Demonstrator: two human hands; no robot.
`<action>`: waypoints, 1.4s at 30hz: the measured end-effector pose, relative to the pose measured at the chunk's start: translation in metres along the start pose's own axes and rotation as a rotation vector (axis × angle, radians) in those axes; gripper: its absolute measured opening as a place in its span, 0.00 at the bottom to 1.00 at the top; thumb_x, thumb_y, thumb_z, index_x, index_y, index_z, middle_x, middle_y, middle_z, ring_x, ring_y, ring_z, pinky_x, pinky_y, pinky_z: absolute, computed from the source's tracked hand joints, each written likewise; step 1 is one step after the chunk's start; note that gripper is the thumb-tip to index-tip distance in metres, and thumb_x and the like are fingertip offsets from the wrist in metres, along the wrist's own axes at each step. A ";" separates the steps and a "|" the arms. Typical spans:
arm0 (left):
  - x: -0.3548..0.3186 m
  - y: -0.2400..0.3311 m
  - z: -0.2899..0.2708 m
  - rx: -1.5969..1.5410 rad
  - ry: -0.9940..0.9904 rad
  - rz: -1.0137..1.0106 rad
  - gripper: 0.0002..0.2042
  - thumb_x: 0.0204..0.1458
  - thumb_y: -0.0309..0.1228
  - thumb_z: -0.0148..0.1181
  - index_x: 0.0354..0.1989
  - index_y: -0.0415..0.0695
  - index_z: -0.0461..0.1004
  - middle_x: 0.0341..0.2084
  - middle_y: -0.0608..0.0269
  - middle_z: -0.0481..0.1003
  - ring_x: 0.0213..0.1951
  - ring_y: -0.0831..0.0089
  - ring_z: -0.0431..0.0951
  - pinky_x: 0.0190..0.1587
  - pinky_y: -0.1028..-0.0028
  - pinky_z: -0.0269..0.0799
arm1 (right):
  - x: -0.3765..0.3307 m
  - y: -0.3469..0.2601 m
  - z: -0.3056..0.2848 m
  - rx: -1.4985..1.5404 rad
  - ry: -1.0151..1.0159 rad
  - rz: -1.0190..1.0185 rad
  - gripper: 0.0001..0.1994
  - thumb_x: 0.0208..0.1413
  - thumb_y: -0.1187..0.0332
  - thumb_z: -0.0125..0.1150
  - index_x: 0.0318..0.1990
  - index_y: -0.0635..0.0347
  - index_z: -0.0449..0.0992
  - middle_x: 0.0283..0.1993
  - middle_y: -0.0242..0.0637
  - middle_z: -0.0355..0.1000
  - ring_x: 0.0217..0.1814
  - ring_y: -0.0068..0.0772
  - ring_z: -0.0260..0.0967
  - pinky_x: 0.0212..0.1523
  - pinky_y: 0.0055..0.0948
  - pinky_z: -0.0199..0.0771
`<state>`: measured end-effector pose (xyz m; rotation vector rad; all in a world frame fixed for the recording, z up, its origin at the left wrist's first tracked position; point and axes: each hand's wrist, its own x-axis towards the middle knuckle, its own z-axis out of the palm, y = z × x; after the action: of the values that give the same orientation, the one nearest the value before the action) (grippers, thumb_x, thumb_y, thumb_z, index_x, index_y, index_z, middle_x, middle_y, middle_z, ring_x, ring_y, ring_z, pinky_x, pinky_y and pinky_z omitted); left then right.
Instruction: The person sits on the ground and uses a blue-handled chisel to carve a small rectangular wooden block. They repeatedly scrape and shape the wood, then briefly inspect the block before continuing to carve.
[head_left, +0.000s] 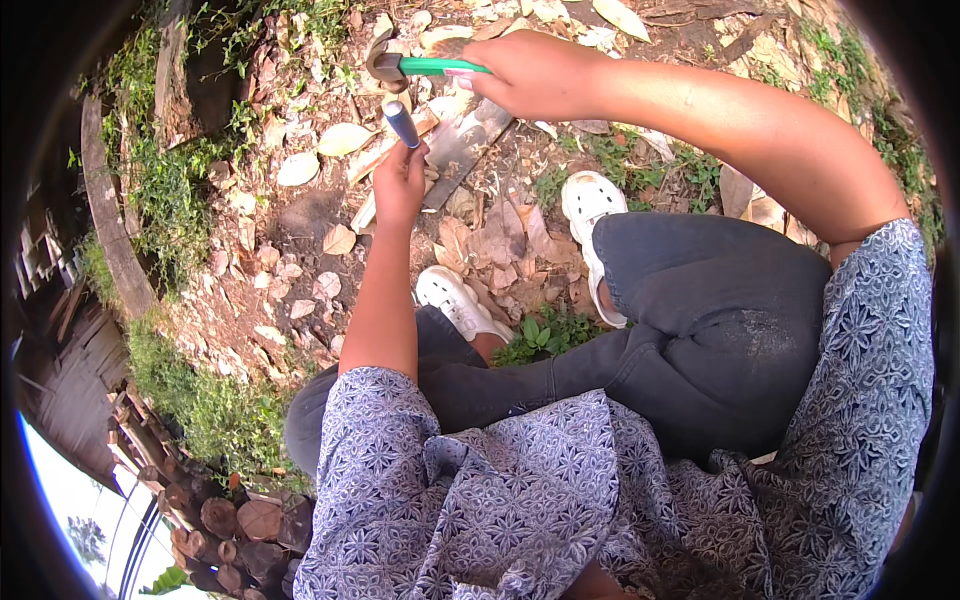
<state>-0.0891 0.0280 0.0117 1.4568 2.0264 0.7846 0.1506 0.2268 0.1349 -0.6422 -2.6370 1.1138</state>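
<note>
Here, the hammer (400, 66) with a green handle is raised above the ground, its metal head over the dry leaves (500, 250). The right hand (535, 72) is wrapped tightly around the handle. Just below the hammer head, the left hand (400, 185) grips a chisel (403, 124) with a blue handle, holding it upright, with the fingers closed around it. Under both hands lies a flat piece of wood (465, 145) on the soil. Nearer to the person, two white shoes (590, 205) stand among leaves, and stacked logs (240, 520) lie at the lower left.
</note>
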 end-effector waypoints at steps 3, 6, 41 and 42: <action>0.003 0.010 0.002 -0.078 -0.012 -0.067 0.07 0.62 0.27 0.60 0.45 0.39 0.78 0.31 0.54 0.82 0.28 0.71 0.79 0.35 0.70 0.74 | 0.002 -0.019 -0.024 0.107 0.221 -0.133 0.15 0.71 0.57 0.49 0.48 0.60 0.72 0.29 0.46 0.70 0.31 0.47 0.70 0.37 0.45 0.69; 0.001 0.006 0.002 -0.066 -0.016 -0.085 0.08 0.62 0.28 0.60 0.46 0.39 0.78 0.30 0.53 0.82 0.27 0.70 0.79 0.35 0.69 0.73 | -0.013 -0.034 -0.013 0.205 0.021 0.056 0.14 0.71 0.58 0.50 0.47 0.60 0.73 0.26 0.44 0.69 0.28 0.48 0.69 0.35 0.46 0.68; 0.004 0.007 0.005 -0.187 -0.002 -0.125 0.09 0.66 0.29 0.56 0.45 0.35 0.76 0.36 0.57 0.84 0.40 0.76 0.81 0.44 0.72 0.75 | 0.002 -0.030 -0.032 0.303 -0.135 0.172 0.10 0.64 0.68 0.47 0.38 0.65 0.73 0.29 0.45 0.73 0.30 0.39 0.72 0.36 0.41 0.74; 0.005 0.004 0.004 -0.206 0.003 -0.129 0.08 0.66 0.28 0.56 0.45 0.35 0.76 0.36 0.57 0.83 0.40 0.76 0.81 0.44 0.72 0.75 | 0.002 -0.032 -0.032 0.316 -0.145 0.178 0.10 0.64 0.68 0.46 0.37 0.65 0.73 0.28 0.44 0.73 0.29 0.38 0.72 0.35 0.41 0.74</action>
<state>-0.0852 0.0341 0.0113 1.1988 1.9555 0.9105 0.1505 0.2284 0.1801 -0.7647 -2.4715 1.6433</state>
